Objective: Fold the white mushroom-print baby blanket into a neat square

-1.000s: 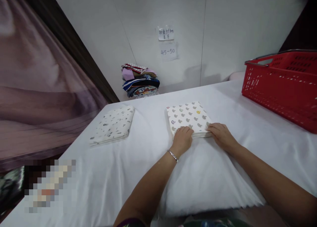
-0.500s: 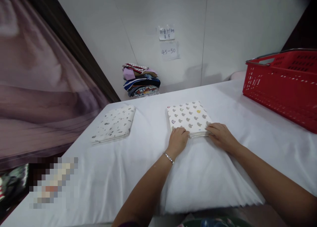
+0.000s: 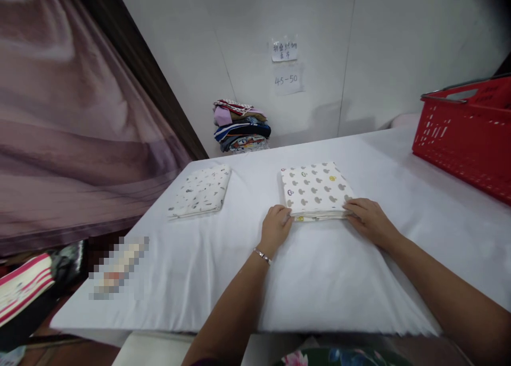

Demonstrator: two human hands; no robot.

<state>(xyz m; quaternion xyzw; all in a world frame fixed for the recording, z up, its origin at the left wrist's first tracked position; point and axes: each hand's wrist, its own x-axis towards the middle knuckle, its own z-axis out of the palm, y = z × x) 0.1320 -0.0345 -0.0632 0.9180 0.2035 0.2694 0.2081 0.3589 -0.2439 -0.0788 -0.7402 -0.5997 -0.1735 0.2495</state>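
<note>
A mauve curtain [image 3: 59, 115] hangs along the left side, and a pink-and-white striped bundle [image 3: 24, 286] lies low beneath it. The counter [image 3: 319, 291], covered in a white sheet, takes up the middle of the room.

On its far left part lies a small folded cloth [image 3: 202, 192], white with tiny dark prints, well apart from the hands. Behind it, against the wall, stands a stack of folded clothes [image 3: 241, 133] in mixed colours. Above the stack two paper notes [image 3: 285, 50] are stuck to the wall, the lower one reading 45-50.

The left hand [image 3: 275, 228], with a thin bracelet [image 3: 262, 256] at the wrist, has its fingers curled at the near left corner of a folded cloth with a grey mouse-head print [image 3: 315, 187]. I cannot tell whether it pinches the edge or only touches it. That cloth lies flat in the middle of the counter.

The right hand [image 3: 369, 219] rests fairly flat and relaxed, fingers laid on the near right corner, gripping nothing that I can see.

A red plastic basket [image 3: 467, 137] stands at the far right of the counter.
</note>
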